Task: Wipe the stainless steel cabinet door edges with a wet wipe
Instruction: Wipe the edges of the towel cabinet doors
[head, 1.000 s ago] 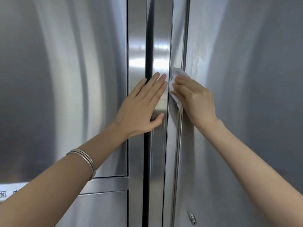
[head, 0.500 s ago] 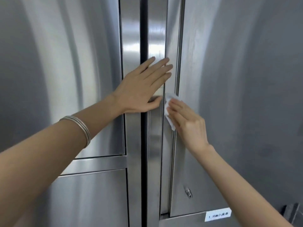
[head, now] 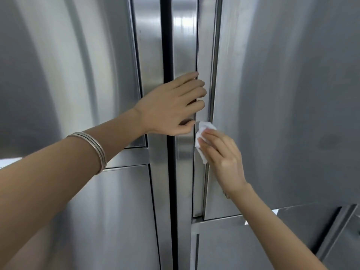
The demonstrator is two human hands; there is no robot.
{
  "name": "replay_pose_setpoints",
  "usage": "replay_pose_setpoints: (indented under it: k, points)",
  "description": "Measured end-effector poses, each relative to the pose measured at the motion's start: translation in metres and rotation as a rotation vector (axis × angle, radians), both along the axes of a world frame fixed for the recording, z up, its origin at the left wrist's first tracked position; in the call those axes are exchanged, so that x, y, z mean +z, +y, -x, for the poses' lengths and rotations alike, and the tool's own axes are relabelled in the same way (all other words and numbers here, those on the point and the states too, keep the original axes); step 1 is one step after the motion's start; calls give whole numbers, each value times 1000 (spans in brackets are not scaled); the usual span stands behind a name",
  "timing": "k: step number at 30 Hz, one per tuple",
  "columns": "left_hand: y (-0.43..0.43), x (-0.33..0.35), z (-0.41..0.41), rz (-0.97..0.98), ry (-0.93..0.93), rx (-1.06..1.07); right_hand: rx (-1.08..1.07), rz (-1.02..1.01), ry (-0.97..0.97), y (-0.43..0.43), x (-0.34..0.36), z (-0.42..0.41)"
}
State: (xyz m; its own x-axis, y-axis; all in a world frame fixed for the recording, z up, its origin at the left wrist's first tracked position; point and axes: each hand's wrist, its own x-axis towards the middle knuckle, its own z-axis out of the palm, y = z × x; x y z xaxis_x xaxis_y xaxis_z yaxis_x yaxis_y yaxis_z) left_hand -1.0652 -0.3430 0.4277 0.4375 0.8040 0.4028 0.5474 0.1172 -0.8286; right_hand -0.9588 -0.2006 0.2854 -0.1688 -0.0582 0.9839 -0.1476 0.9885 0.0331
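Note:
A tall stainless steel cabinet fills the view, with an upper right door [head: 272, 94] whose left edge strip [head: 204, 55] runs vertically at the centre. My right hand [head: 224, 158] presses a crumpled white wet wipe [head: 202, 131] against that edge, fingers closed over the wipe. My left hand [head: 173, 106] lies flat on the steel centre post [head: 185, 36] just above, fingers spread, holding nothing. A silver bangle sits on my left wrist.
A dark vertical gap [head: 168, 45] separates the centre post from the upper left door [head: 68, 75]. Lower doors [head: 116, 221] sit beneath both upper ones. A white label peeks from behind my right forearm at the door's bottom corner.
My right hand has slid the wipe down the right door's left edge, passing from beside my left fingertips to below my left hand. The view has tilted down, showing the lower doors.

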Motion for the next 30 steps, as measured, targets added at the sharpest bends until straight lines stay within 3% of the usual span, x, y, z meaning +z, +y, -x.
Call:
replay_pose_setpoints:
  k: [7,13,18,22,27,30]
  points:
    - [1,1,3,-6,4,8,96,249,-137,-13,-58,-5]
    - [-1,1,4,0,65,19,56,250,-109,-10,-25,-1]
    - [-1,-4,4,-25,70,6,24,247,-130,-18,-68,-6]
    - [-2,-49,-9,75,14,62,48,340,-235,-22,-88,-14]
    - [-3,-116,-13,175,-41,184,2,171,-115,-16,-74,-4]
    - [0,-124,-10,139,-43,131,46,319,-200,-18,-121,-9]
